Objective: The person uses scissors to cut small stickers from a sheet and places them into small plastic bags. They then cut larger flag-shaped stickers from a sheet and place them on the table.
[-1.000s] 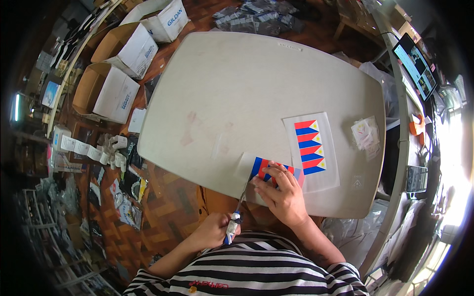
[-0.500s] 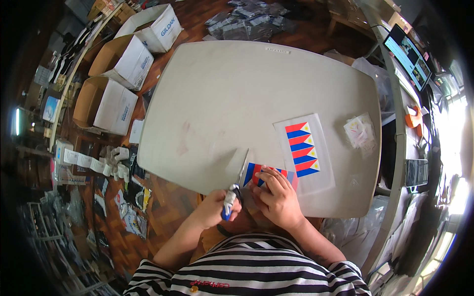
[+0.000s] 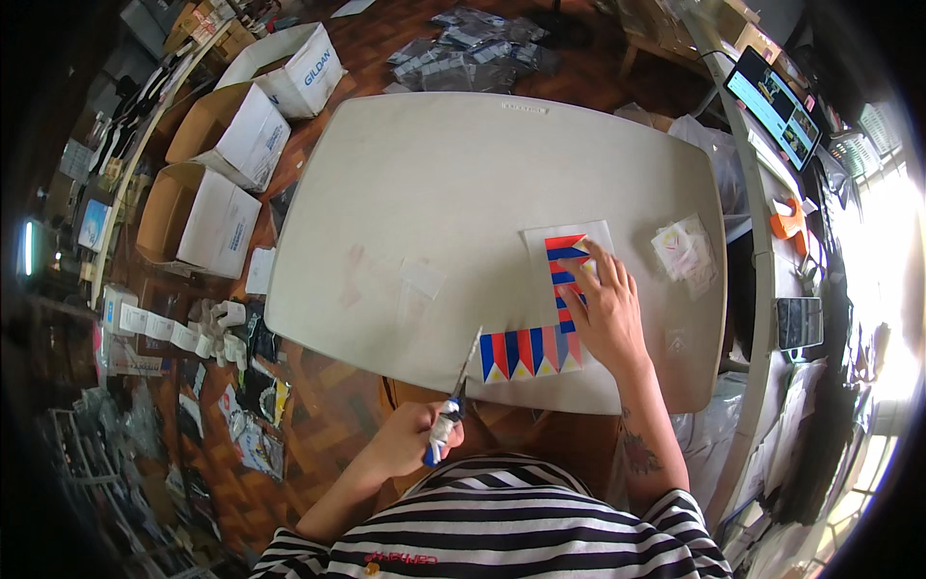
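My left hand [image 3: 409, 440] is closed round the wrapped blue-and-white handle of a pair of scissors [image 3: 446, 430]. Their blades point away from me, over the near table edge. A strip of printed flags [image 3: 511, 354] in red, blue, white and yellow lies just right of the blade tips. Beyond it is a pale sheet [image 3: 536, 253] with a column of the same flags. My right hand [image 3: 612, 311] is spread over that sheet, fingers apart, covering part of the column. Whether the fingertips touch the sheet I cannot tell.
All this lies on a pale table [image 3: 424, 174]. A thin clear offcut [image 3: 422, 280] rests left of the flags, and a pile of small clear pieces [image 3: 683, 253] sits at the right. White cartons [image 3: 217, 227] stand on the floor at left; a bench with a monitor [image 3: 775, 104] runs along the right.
My right hand has let go of the flag strip, which now lies flat, and moved up and right over the sheet. The scissors have drawn slightly back. A clear offcut now lies to the left.
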`<state>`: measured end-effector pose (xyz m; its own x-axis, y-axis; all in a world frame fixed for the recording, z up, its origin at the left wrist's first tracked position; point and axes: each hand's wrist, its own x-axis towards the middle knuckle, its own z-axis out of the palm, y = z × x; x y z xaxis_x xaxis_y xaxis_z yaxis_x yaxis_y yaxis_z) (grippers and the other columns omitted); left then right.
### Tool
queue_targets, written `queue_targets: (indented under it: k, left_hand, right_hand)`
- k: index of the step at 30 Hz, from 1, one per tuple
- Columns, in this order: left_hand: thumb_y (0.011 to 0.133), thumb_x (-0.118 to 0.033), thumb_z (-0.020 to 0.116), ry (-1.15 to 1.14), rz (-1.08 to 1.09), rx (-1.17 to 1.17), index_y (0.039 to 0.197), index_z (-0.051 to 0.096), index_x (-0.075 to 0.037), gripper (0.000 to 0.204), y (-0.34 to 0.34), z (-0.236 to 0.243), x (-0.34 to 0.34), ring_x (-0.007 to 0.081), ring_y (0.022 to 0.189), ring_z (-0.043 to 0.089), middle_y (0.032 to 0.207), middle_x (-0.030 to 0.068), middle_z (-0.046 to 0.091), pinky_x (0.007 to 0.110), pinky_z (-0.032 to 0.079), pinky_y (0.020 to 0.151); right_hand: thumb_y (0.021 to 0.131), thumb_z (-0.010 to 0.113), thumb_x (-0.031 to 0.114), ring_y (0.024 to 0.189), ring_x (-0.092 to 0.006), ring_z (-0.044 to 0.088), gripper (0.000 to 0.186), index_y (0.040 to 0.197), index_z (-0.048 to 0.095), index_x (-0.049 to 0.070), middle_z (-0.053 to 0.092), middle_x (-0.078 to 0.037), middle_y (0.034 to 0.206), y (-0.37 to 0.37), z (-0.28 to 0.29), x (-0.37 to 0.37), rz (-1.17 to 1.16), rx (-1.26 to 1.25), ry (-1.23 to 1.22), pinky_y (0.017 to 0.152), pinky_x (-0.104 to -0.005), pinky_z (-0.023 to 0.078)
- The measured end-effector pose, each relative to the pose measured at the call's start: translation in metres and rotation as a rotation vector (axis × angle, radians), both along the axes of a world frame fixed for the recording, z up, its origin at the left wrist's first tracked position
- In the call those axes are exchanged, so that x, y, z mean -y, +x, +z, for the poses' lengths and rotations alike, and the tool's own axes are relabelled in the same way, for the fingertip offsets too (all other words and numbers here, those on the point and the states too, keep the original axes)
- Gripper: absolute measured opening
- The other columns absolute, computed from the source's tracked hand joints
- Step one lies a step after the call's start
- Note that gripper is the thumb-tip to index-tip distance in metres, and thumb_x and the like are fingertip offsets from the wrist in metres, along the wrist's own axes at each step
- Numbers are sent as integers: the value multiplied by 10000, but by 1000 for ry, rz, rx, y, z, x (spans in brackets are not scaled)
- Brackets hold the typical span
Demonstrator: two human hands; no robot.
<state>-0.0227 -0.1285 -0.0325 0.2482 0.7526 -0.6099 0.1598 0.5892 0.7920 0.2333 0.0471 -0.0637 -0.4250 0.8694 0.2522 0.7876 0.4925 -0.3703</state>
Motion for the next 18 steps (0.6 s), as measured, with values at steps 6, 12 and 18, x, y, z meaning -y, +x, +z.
queue_targets:
  k: [6, 12, 18]
  left_hand:
    - [818, -168, 619, 71, 30, -60, 734, 608, -6, 183, 10, 4, 13, 106, 573, 545, 632, 34, 581, 258, 417, 563]
    - [870, -225, 602, 12, 142, -132, 806, 662, 25, 265, -6, -6, 12, 136, 596, 608, 659, 65, 630, 274, 461, 587]
    - [897, -249, 556, -4, 164, -82, 852, 691, 28, 312, -22, -27, 24, 155, 601, 619, 678, 82, 647, 294, 470, 601]
  right_hand:
    - [956, 583, 325, 1281, -327, 456, 478, 1380, 547, 108, 441, -162, 1471, -15, -31, -58, -202, 77, 189, 1037, -478, 371]
    - [909, 669, 250, 1245, -370, 459, 425, 1294, 572, 99, 504, -152, 1356, -73, -46, -74, -122, -372, 104, 1072, -490, 353]
    - [892, 686, 192, 1375, -360, 415, 350, 1225, 648, 91, 504, -122, 1438, -80, -21, 12, 168, -156, 37, 1111, -496, 372]
